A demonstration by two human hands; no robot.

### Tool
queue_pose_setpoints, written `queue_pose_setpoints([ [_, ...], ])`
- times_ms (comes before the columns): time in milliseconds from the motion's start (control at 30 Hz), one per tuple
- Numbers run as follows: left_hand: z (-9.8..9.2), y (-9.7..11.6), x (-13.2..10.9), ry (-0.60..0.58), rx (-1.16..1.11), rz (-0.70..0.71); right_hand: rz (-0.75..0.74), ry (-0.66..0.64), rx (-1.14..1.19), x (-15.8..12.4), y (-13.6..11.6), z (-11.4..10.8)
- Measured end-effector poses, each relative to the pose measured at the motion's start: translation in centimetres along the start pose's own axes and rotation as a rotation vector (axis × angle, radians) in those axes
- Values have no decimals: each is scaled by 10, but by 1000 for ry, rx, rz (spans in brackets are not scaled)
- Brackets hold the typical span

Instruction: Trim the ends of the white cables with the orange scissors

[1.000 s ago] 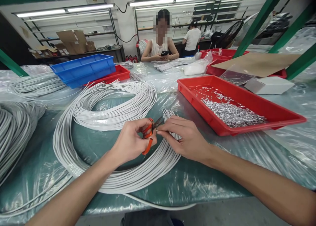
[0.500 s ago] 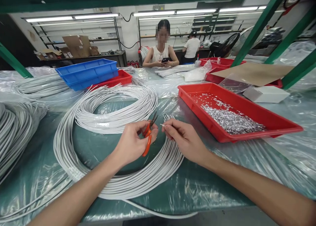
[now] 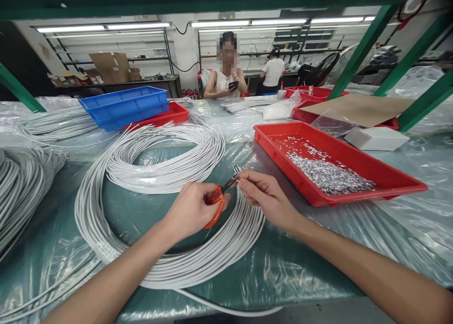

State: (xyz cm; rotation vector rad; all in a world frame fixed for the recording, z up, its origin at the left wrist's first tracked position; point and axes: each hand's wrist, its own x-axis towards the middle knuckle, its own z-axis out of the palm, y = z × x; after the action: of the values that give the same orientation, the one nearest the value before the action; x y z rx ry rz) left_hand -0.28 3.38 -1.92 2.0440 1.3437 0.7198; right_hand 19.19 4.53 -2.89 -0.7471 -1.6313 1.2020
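My left hand [image 3: 193, 210] is closed round a small pair of orange-handled cutters [image 3: 216, 205], whose dark jaws point right and meet the tip of a white wire. My right hand [image 3: 266, 197] pinches that wire end between thumb and forefinger, just right of the jaws. Both hands hover over a big coil of white wires [image 3: 155, 173] lying on the plastic-covered table [image 3: 269, 267].
A red tray [image 3: 375, 170] of small silvery metal pieces sits to the right. Blue trays [image 3: 123, 106] stacked on a red one stand at the back left, with more wire bundles [image 3: 21, 191] on the left. A seated person [image 3: 226, 76] holds a phone across the table.
The cutters and my right hand, apart half a second ago, have come together again; the jaws now touch the wire tip.
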Motion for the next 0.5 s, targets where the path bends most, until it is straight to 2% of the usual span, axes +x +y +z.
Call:
queue_pose_setpoints([
  [267, -1, -2, 0, -51, 43, 17, -2, 18, -106, -1, -1, -2],
  [500, 0, 1, -2, -45, 87, 39, -9, -5, -116, -1, -3, -1],
])
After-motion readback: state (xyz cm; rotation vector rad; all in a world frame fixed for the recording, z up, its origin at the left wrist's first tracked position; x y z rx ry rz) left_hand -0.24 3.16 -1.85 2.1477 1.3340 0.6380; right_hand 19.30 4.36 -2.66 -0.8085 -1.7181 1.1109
